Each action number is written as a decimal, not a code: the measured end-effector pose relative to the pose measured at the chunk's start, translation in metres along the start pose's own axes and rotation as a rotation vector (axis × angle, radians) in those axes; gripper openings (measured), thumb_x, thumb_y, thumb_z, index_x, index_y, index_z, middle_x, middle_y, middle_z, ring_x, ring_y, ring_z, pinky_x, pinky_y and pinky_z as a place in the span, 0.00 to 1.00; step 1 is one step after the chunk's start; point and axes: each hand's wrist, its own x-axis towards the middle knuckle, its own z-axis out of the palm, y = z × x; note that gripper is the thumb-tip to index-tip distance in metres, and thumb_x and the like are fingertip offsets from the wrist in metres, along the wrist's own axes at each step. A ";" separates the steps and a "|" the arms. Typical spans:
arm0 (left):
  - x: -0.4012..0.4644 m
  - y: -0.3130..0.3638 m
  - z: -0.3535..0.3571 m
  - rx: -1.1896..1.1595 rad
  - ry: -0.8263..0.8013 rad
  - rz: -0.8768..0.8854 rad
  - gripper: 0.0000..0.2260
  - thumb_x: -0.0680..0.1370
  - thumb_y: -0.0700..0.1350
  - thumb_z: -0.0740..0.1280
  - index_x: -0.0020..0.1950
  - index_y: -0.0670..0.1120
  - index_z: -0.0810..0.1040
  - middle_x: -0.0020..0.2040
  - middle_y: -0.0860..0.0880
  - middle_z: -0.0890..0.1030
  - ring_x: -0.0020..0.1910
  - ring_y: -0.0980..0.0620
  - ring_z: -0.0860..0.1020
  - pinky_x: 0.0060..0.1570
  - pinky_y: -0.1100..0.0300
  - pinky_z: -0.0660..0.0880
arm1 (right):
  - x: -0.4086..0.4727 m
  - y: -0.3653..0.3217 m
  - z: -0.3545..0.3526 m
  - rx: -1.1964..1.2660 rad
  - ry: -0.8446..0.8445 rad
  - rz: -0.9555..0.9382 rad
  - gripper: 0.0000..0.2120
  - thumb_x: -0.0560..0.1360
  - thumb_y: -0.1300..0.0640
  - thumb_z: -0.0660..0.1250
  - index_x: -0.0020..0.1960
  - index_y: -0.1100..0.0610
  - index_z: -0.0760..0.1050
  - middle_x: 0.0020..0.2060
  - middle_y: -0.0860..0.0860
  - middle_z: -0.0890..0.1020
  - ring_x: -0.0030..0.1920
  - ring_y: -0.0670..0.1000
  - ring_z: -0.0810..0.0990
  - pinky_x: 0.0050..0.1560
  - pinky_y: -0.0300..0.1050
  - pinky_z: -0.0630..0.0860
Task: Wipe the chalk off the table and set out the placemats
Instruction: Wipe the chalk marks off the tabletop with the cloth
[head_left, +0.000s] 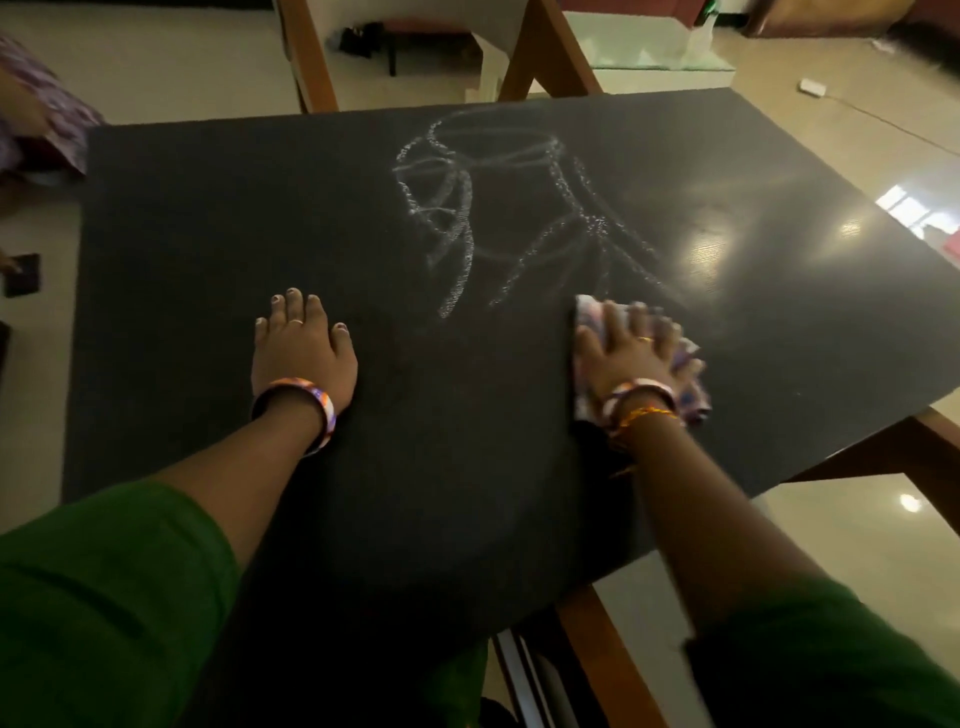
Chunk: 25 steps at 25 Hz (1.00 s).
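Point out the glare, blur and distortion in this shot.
Head view: bright glare on the table's far right by the chalk; right hand and cloth motion-blurred, left hand sharp; wide-angle lens bows the table edges; dim overall.

The left hand rests flat, fingers spread, on the dark surface. The right hand presses a patterned cloth against the surface, just below white chalk scribbles. Both wrists wear bangles, and both arms have green sleeves.
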 end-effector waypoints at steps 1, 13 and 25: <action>0.000 0.000 0.000 0.005 0.009 -0.005 0.24 0.82 0.49 0.48 0.76 0.40 0.53 0.77 0.43 0.52 0.76 0.46 0.50 0.74 0.51 0.49 | 0.008 0.026 -0.010 0.027 -0.003 0.130 0.28 0.77 0.35 0.48 0.76 0.39 0.51 0.78 0.44 0.47 0.76 0.59 0.40 0.69 0.71 0.37; 0.000 -0.003 -0.002 -0.004 -0.005 -0.005 0.23 0.82 0.47 0.48 0.76 0.40 0.53 0.77 0.44 0.52 0.76 0.46 0.50 0.74 0.51 0.48 | -0.029 -0.105 0.029 -0.047 -0.097 -0.397 0.27 0.78 0.35 0.48 0.75 0.38 0.51 0.77 0.43 0.48 0.76 0.58 0.40 0.68 0.70 0.36; 0.005 -0.001 0.001 0.002 0.008 -0.015 0.23 0.82 0.47 0.48 0.76 0.40 0.53 0.77 0.43 0.52 0.76 0.46 0.50 0.74 0.51 0.48 | -0.037 -0.117 0.034 -0.016 -0.057 -0.229 0.28 0.79 0.38 0.48 0.77 0.41 0.50 0.78 0.47 0.45 0.75 0.62 0.37 0.66 0.73 0.34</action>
